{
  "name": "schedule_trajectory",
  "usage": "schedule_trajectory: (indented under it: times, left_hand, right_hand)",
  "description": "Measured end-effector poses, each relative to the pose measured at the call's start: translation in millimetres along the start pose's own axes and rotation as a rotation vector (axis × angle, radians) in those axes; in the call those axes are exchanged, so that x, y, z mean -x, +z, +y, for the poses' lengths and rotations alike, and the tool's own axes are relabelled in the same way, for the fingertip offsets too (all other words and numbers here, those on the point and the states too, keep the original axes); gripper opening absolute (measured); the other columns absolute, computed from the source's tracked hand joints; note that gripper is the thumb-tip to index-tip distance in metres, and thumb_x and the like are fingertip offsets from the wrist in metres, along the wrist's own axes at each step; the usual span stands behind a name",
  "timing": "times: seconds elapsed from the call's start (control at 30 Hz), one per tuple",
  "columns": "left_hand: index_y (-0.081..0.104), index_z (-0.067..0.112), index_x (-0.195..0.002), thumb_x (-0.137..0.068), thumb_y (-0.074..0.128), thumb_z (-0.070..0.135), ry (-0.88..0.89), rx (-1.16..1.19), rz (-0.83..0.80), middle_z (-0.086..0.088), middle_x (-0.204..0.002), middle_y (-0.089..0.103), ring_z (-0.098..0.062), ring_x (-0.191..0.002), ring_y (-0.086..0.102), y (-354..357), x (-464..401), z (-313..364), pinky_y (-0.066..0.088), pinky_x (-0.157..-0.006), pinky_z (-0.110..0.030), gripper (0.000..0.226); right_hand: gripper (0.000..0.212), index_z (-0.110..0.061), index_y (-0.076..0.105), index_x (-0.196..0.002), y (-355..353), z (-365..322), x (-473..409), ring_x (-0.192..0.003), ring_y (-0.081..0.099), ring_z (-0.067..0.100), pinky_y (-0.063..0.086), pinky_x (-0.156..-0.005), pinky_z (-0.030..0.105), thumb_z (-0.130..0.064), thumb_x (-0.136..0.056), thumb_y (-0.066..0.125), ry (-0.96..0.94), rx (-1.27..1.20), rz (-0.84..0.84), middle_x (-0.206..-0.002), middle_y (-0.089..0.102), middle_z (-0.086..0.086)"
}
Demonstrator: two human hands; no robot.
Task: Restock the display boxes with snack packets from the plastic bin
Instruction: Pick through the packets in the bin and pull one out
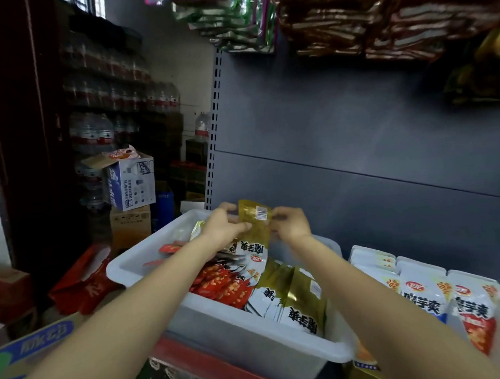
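A white plastic bin sits on the shelf in front of me, filled with white-and-gold and red snack packets. Above the bin's far half I hold one gold-backed packet upright with its barcode side toward me. My left hand pinches its left edge and my right hand pinches its right edge. To the right of the bin stand display boxes with upright white snack packets in rows.
A grey shelf back panel rises behind the bin. Bagged snacks hang overhead. Cardboard boxes, water bottles and a red bag crowd the floor at left. A blue carton lies at lower left.
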State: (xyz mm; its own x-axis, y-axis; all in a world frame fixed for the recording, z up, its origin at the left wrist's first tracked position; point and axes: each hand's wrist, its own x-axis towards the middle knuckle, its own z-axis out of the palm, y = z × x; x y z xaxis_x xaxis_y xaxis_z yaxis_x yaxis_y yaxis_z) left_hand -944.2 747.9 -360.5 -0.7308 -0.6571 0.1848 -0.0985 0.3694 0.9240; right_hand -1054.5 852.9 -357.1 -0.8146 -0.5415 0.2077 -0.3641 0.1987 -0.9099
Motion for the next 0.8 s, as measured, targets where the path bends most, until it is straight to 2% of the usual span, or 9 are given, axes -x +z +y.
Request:
schedule_trajectory:
  times: [0.1, 0.13, 0.23, 0.3, 0.4, 0.47, 0.53, 0.7, 0.8]
  left_hand:
    - [0.057, 0.002, -0.101, -0.094, 0.046, 0.006, -0.110, 0.515, 0.007, -0.015, -0.099, 0.065, -0.022, -0.086, 0.065, -3.2, 19.1, 14.9, 0.054, -0.076, -0.025, 0.013]
    - [0.056, 0.001, -0.093, -0.095, 0.041, 0.006, -0.164, 0.677, -0.008, -0.018, -0.100, 0.064, -0.023, -0.084, 0.065, -4.4, 26.9, 20.5, 0.055, -0.073, -0.024, 0.016]
    - [0.046, -0.003, -0.113, -0.098, 0.043, 0.017, -0.273, 0.969, -0.097, -0.028, -0.114, 0.056, -0.037, -0.097, 0.063, -10.0, 40.1, 27.0, 0.057, -0.066, -0.035, 0.025]
    - [0.043, -0.001, -0.121, -0.095, 0.054, 0.017, -0.299, 0.919, -0.164, -0.030, -0.116, 0.055, -0.034, -0.093, 0.065, -12.1, 47.7, 28.1, 0.059, -0.060, -0.032, 0.034]
    - [0.055, -0.007, -0.115, -0.089, 0.057, -0.002, -0.211, 0.672, -0.153, -0.017, -0.096, 0.062, -0.018, -0.074, 0.064, -9.6, 68.3, 32.7, 0.055, -0.054, -0.019, 0.028]
    - [0.057, 0.000, -0.118, -0.086, 0.058, -0.009, -0.127, 0.641, -0.131, -0.013, -0.099, 0.066, -0.018, -0.078, 0.065, -6.5, 83.6, 34.7, 0.057, -0.057, -0.021, 0.034]
    - [0.057, 0.012, -0.120, -0.084, 0.061, -0.008, -0.041, 0.595, -0.148, -0.006, -0.112, 0.067, -0.020, -0.086, 0.069, -2.0, 97.9, 38.3, 0.058, -0.062, -0.028, 0.042]
    - [0.056, 0.026, -0.123, -0.080, 0.066, -0.007, 0.248, 0.320, -0.175, 0.007, -0.123, 0.061, -0.017, -0.110, 0.061, 22.7, 126.5, 59.1, 0.055, -0.085, -0.039, 0.055]
    - [0.044, 0.025, -0.133, -0.080, 0.064, -0.011, 0.318, 0.305, -0.266, 0.008, -0.126, 0.057, -0.013, -0.088, 0.067, 41.1, 140.4, 73.5, 0.056, -0.066, -0.027, 0.066]
  right_hand:
    - [0.013, -0.015, 0.070, -0.077, -19.7, -14.8, 27.5, -0.056, 0.052, -0.002, 0.040, -0.059, 0.011, -0.005, -0.084, 0.066, -0.218, 0.100, 0.043, -0.065, 0.060, -0.010]
    - [0.013, -0.014, 0.071, -0.080, -25.1, -19.3, 39.6, -0.051, 0.052, -0.004, 0.039, -0.057, 0.006, -0.004, -0.084, 0.064, -0.281, 0.122, 0.050, -0.062, 0.059, -0.012]
    - [0.016, -0.012, 0.075, -0.084, -33.8, -30.1, 74.5, -0.056, 0.056, -0.012, 0.041, -0.059, 0.003, -0.003, -0.085, 0.061, -0.402, 0.156, 0.031, -0.068, 0.064, -0.013]
    - [0.020, -0.011, 0.075, -0.086, -36.5, -33.5, 93.0, -0.067, 0.060, -0.011, 0.042, -0.065, 0.003, 0.002, -0.084, 0.060, -0.413, 0.162, -0.022, -0.079, 0.067, -0.008]
    - [0.031, -0.012, 0.072, -0.093, -41.2, -32.5, 114.6, -0.086, 0.063, 0.002, 0.047, -0.078, 0.014, 0.008, -0.083, 0.051, -0.350, 0.063, -0.079, -0.098, 0.066, 0.001]
    - [0.028, -0.011, 0.064, -0.108, -48.5, -31.8, 126.2, -0.095, 0.061, 0.013, 0.051, -0.085, 0.026, 0.003, -0.088, 0.051, -0.240, -0.136, -0.113, -0.116, 0.059, 0.007]
    - [0.037, -0.011, 0.053, -0.126, -58.7, -30.9, 136.8, -0.101, 0.061, 0.016, 0.054, -0.087, 0.029, -0.005, -0.089, 0.058, -0.120, -0.278, -0.159, -0.125, 0.054, 0.009]
    - [0.075, -0.025, 0.040, -0.139, -93.2, -17.6, 154.7, -0.098, 0.067, 0.014, 0.057, -0.083, 0.032, 0.005, -0.077, 0.070, -0.181, -0.207, -0.191, -0.126, 0.055, 0.000]
    - [0.081, -0.028, 0.037, -0.140, -118.5, -10.1, 164.2, -0.103, 0.064, 0.012, 0.057, -0.076, 0.026, 0.010, -0.075, 0.070, -0.204, -0.198, -0.159, -0.124, 0.057, -0.006]
